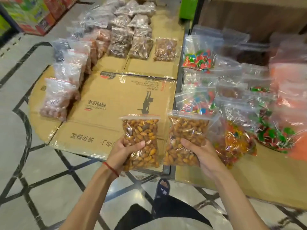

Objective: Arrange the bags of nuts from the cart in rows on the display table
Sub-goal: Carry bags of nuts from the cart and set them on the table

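Note:
My left hand (123, 151) grips a clear zip bag of golden-brown nuts (141, 130) by its lower half, upright over the near edge of the cardboard-covered display table (106, 97). My right hand (201, 155) grips a second bag of the same nuts (187, 130) beside it, above the gap between the two tables. Rows of nut bags lie on the table: pale ones (57, 98) along the left edge, darker ones (142, 47) at the far end, and a single bag (165, 49) at the right of that row.
To the right, a second cardboard-covered surface (259, 178) carries several zip bags of coloured candy (198, 58) and gummies (235, 141). Tiled floor lies to the left and below, where my sandalled foot (162, 188) stands. Colourful boxes (31, 14) are stacked at the far left.

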Available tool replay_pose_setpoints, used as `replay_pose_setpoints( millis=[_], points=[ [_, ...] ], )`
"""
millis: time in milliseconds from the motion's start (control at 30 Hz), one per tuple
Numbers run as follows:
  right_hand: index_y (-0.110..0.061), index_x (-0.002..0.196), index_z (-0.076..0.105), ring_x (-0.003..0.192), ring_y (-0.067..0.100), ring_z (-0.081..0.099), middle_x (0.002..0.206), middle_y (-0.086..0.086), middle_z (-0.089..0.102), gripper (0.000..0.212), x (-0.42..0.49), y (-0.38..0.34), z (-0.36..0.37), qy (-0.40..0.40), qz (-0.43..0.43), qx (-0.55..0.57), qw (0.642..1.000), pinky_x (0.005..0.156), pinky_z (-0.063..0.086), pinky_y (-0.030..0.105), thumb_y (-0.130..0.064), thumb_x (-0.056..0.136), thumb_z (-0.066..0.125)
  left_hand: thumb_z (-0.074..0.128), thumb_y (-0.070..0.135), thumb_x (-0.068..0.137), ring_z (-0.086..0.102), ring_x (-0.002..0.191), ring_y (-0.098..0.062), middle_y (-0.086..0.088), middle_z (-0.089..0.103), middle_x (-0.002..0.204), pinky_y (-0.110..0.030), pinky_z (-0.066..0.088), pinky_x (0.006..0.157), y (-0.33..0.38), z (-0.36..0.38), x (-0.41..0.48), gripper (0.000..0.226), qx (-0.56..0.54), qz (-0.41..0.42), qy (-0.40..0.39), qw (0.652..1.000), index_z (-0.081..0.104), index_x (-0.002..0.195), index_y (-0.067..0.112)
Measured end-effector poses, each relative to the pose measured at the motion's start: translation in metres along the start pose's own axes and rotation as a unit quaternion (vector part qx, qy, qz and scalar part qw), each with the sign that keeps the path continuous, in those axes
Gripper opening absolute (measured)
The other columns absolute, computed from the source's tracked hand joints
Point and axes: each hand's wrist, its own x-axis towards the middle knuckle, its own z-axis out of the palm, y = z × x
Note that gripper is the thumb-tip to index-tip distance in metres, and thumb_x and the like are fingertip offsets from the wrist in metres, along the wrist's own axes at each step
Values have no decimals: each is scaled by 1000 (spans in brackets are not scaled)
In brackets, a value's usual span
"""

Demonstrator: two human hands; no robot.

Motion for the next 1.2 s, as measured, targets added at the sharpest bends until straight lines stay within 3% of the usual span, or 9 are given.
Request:
replay_pose_setpoints(
  millis=[133,267,400,500,700,900,1033,1133,1200],
  points=[
    [-11,117,76,107,31,78,113,12,81,51,37,-29,5,13,-5,6,1000,103,58,56,-23,68,89,96,40,55,76,102,-36,-16,78,114,-45,62,85,29,8,40,87,-19,10,1,1000,64,128,6],
    [-15,111,77,104,26,79,111,9,82,41,61,-46,11,10,-18,17,1000,91,65,44,-20,71,87,86,25,77,77,97,-31,-16,78,114,-37,63,71,54,8,79,55,-32,19,-11,999,63,125,10],
    [-6,122,74,109,31,77,116,14,80,56,83,-55,26,29,-37,37,998,90,64,40,-24,71,89,79,23,78,75,108,-30,-14,76,120,-38,63,83,82,0,121,58,-9,36,-46,998,61,132,10],
    [-8,117,77,108,29,78,115,14,80,45,96,-62,41,54,-49,44,996,95,61,41,-21,74,86,80,24,79,75,109,-28,-11,77,120,-45,60,92,109,-9,153,57,17,23,-81,996,63,132,14],
    [-10,108,80,102,28,79,109,14,82,35,120,-75,76,128,-63,85,986,82,66,37,-19,74,85,82,24,86,79,91,-21,-9,81,105,-35,65,72,156,-12,212,32,75,-1,-84,994,71,115,14],
    [-8,116,79,108,28,78,114,16,80,35,141,-96,83,171,-73,102,977,96,62,52,-17,83,83,83,33,87,78,75,-21,-11,81,98,-32,63,59,199,20,267,27,104,-10,-87,991,73,104,14],
    [-9,114,78,108,28,78,112,13,81,35,154,-111,79,198,-81,87,973,105,57,52,-15,80,85,78,27,93,72,57,-14,3,76,68,-24,56,45,226,48,302,17,118,10,-110,987,67,97,16],
    [-11,115,77,107,28,78,111,10,82,37,163,-119,78,204,-65,75,974,109,53,54,-19,80,87,79,25,92,74,67,-14,-7,80,91,-26,59,54,241,65,330,17,121,24,-121,985,67,100,16],
    [-14,110,77,104,25,79,108,8,83,28,167,-122,77,207,-53,68,975,109,54,54,-17,84,86,78,29,92,70,56,-8,-7,76,89,-22,54,47,248,74,348,29,113,14,-119,986,68,112,11]
  ],
)
